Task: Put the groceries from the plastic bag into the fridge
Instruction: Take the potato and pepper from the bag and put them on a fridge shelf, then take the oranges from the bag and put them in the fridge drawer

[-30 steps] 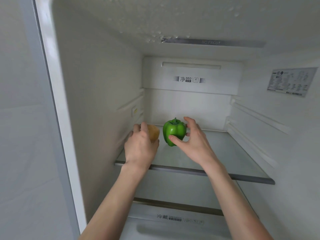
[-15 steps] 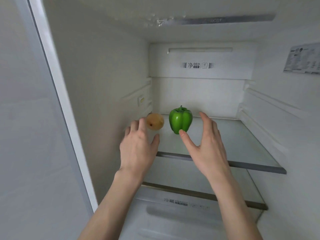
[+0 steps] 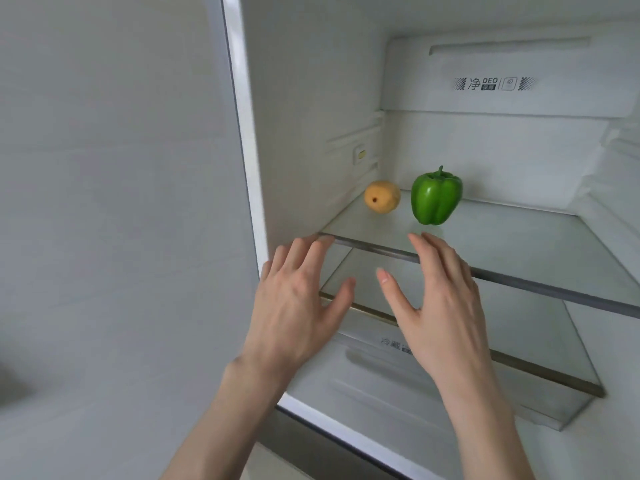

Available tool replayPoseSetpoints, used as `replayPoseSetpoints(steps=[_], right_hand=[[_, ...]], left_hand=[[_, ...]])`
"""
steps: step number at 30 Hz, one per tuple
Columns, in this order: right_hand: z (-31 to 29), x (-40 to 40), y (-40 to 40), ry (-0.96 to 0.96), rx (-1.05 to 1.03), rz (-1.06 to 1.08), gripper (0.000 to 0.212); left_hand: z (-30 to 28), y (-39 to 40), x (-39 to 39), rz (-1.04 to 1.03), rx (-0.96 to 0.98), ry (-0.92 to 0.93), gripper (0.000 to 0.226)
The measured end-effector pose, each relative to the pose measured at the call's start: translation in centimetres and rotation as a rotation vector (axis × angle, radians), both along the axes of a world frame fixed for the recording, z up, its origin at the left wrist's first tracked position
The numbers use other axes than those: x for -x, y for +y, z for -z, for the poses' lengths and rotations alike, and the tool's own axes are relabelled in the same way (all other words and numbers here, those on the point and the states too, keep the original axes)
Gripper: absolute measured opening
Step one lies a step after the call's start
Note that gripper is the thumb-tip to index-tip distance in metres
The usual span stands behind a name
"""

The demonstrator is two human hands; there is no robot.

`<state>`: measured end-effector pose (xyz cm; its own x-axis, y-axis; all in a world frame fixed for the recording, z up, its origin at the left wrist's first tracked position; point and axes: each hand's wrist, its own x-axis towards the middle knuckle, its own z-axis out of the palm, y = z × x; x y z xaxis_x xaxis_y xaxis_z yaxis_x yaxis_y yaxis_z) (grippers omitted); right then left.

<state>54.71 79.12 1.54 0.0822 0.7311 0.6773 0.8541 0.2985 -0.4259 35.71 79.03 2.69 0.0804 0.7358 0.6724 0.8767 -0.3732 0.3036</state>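
A green bell pepper (image 3: pixel 436 195) stands upright on the upper glass shelf (image 3: pixel 519 244) of the open fridge. Just to its left lies a yellow-brown pear (image 3: pixel 382 196), near the fridge's left wall. My left hand (image 3: pixel 298 299) hovers in front of the shelf's front edge, fingers spread and holding nothing. My right hand (image 3: pixel 440 303) is beside it, also spread and empty, its fingertips just below the pepper in the image. Neither hand touches the produce. The plastic bag is out of view.
Below the upper shelf is a second glass shelf (image 3: pixel 540 344), and under that a white drawer (image 3: pixel 398 379) with printed lettering. The fridge's left frame (image 3: pixel 242 133) runs down beside my left hand. A grey panel (image 3: pixel 104 202) fills the left side.
Both hands let go of the pear and the pepper and drew back out of the fridge toward me. The two items stay on the shelf. The view has shifted left.
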Motion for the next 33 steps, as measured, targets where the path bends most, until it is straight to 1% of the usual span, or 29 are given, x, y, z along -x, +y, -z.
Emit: replayPoseSetpoints(steps=[5, 9, 13, 18, 25, 33], right_hand=[[1.2, 3.5, -4.1, -0.086, 0.003, -0.085, 0.067], [2.3, 7.8, -8.5, -0.097, 0.010, -0.179, 0.063], [3.2, 13.4, -14.0, -0.112, 0.047, -0.292, 0.066], [4.6, 20.2, -20.2, -0.113, 0.031, -0.454, 0.066], [5.5, 33.7, -30.7, -0.112, 0.043, -0.807, 0.067], [4.8, 45.3, -42.1, -0.165, -0.002, -1.171, 0.066]], left_hand=[[1.1, -6.0, 4.1, -0.100, -0.008, -0.078, 0.052], [2.6, -12.5, 9.5, -0.223, 0.014, -0.063, 0.054], [4.3, -20.3, 15.2, -0.342, 0.037, -0.036, 0.056], [6.0, -29.6, 20.9, -0.508, 0.057, -0.044, 0.057], [6.1, -46.2, 30.2, -0.904, 0.094, -0.037, 0.057], [5.9, -61.7, 35.7, -1.266, 0.107, -0.101, 0.056]])
